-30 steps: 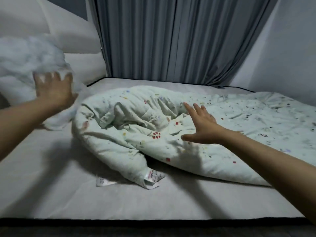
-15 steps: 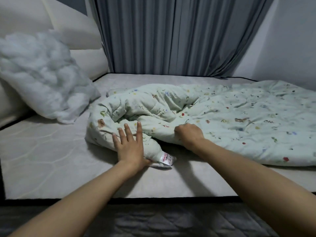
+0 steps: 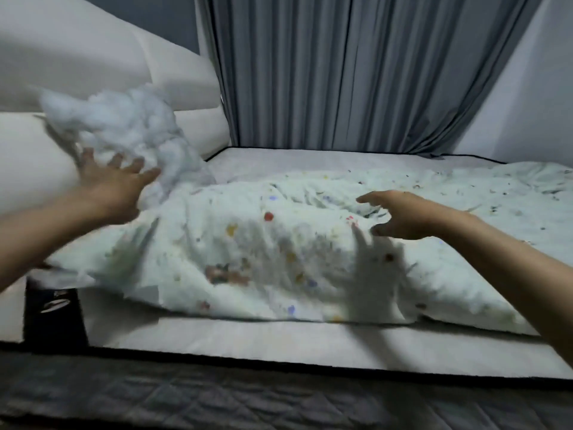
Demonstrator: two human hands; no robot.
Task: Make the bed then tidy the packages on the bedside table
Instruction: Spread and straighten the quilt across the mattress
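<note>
No text can be read — the pale marks on the dark panel point(image 3: 55, 305) at the bed's corner are blurred.

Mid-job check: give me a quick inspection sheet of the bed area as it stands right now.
Surface: pale mattress, bare along its near edge.
Job's things: floral quilt spread rumpled across the mattress, its near edge short of the mattress edge; fluffy white pillow up against the headboard. Packages and bedside table not in view.
Clutter: dark object at the left mattress edge; too blurred to identify.
Grippers: left hand open, fingers spread at the pillow; right hand open, fingers loosely bent over the quilt, holding nothing.
Cables: nothing seen.
Surroundings: grey curtain behind the bed, wall at right.
</note>
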